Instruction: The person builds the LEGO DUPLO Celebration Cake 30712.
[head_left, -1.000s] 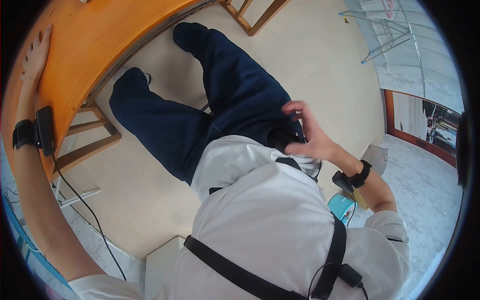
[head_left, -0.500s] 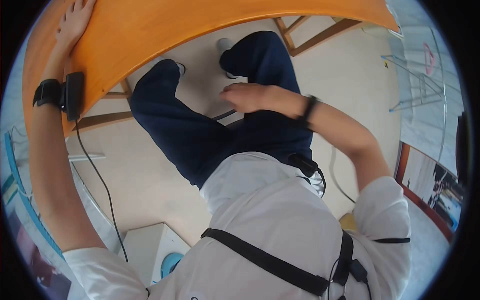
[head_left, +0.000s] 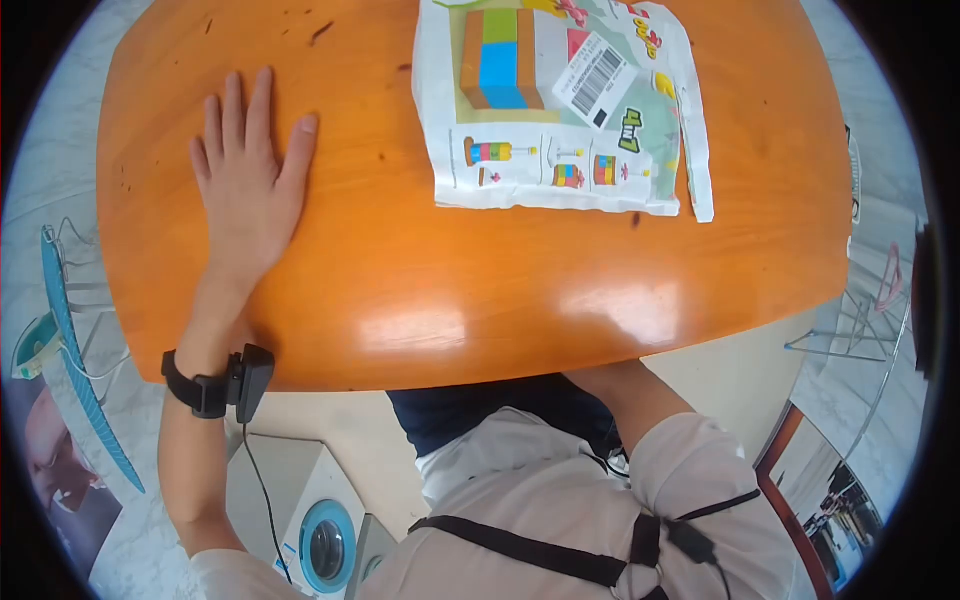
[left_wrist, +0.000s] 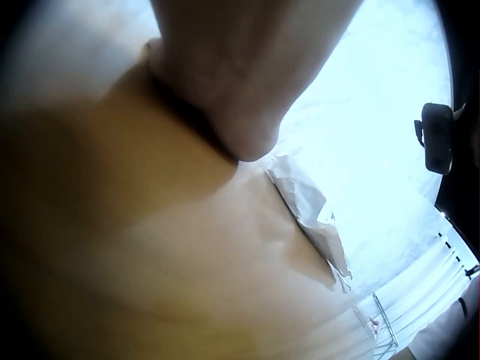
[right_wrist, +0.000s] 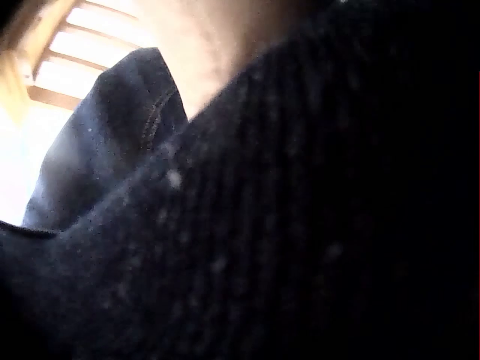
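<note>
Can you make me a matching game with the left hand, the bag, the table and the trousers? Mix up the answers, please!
Things:
1. Left hand
2. Bag
3. Table
4. Trousers

Answers:
A. Orange
B. Has a barcode
C. Dark blue
D. Flat, fingers spread

Right pairs: 1-D, 2-B, 3-A, 4-C
</note>
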